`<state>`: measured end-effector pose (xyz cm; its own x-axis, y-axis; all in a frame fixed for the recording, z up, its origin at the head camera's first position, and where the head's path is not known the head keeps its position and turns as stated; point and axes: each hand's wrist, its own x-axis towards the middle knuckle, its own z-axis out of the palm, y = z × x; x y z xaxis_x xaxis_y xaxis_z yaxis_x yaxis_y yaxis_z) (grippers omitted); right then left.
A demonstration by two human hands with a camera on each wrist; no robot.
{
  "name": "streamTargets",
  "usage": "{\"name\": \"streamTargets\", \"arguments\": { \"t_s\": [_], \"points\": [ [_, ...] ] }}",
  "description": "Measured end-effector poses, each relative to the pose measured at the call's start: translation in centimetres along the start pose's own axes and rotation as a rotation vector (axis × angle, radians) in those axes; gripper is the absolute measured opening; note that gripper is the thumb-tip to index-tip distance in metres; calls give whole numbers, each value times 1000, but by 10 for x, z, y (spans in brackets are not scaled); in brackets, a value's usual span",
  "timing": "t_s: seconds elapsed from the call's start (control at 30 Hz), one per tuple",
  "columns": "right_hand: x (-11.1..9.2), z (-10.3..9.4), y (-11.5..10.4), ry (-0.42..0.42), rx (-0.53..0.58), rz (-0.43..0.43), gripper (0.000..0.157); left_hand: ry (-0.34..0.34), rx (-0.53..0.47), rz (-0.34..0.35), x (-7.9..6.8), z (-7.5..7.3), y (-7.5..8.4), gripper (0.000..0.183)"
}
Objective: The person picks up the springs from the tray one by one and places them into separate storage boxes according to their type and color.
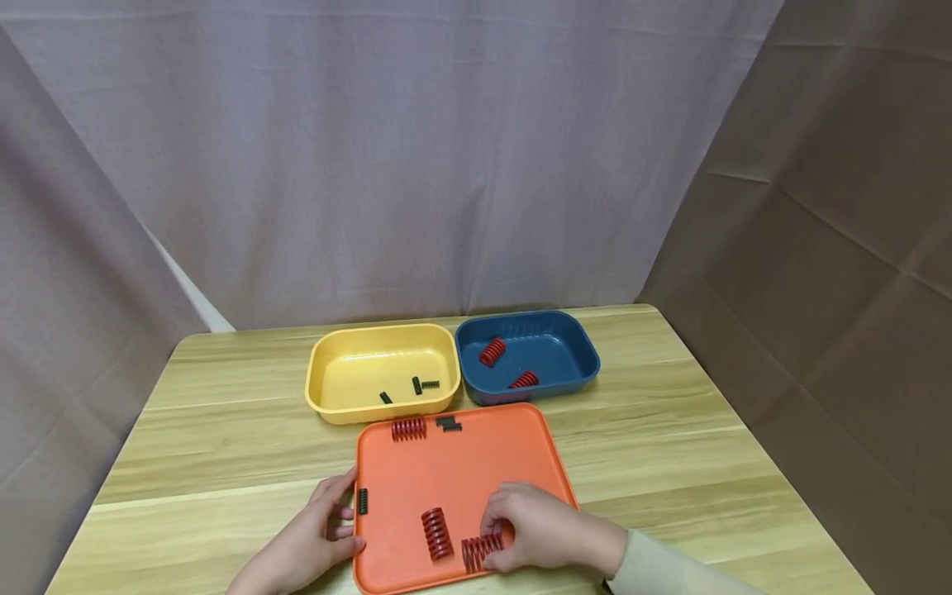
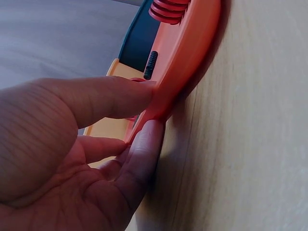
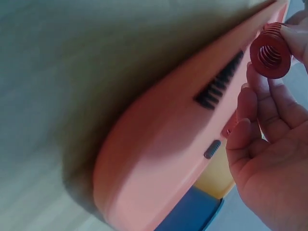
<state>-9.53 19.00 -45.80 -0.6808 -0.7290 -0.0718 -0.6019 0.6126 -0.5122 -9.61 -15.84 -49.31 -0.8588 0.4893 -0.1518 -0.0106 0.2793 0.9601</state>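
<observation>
My right hand (image 1: 539, 529) pinches a red coil spring (image 1: 482, 552) between thumb and fingers at the near right of the orange tray (image 1: 491, 463). In the right wrist view, the open end of this spring (image 3: 270, 57) faces the camera. Whether it touches the tray is unclear. Another red spring (image 1: 436, 534) lies on the tray just left of it. My left hand (image 1: 305, 541) touches the tray's left edge, thumb and fingertips spread along the rim. A small black spring (image 1: 362, 501) lies inside that edge, close to the fingers.
Along the tray's far edge lie a red spring (image 1: 409, 428) and small black springs (image 1: 449, 423). Behind stands a yellow bin (image 1: 349, 405) with several small black springs. Beside it is a blue bin (image 1: 573, 382) holding two red springs (image 1: 492, 351). Grey curtains surround the wooden table (image 1: 230, 463).
</observation>
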Motion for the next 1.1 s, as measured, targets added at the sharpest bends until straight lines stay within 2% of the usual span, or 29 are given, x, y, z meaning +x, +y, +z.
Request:
{"name": "streamTargets", "arguments": {
  "t_s": [0.2,0.4,0.6,0.8,1.1],
  "points": [
    [0,-14,2,40,60,85,20,4,13,9,0,0,0,91],
    [0,-30,12,129,75,134,22,4,16,11,-1,0,1,91],
    [1,-48,24,273,101,230,19,2,29,9,-1,0,2,91],
    [3,-64,35,464,166,274,21,15,28,7,-2,2,3,91],
    [6,-79,53,678,135,325,21,21,23,1,-1,3,4,91]
  ]
}}
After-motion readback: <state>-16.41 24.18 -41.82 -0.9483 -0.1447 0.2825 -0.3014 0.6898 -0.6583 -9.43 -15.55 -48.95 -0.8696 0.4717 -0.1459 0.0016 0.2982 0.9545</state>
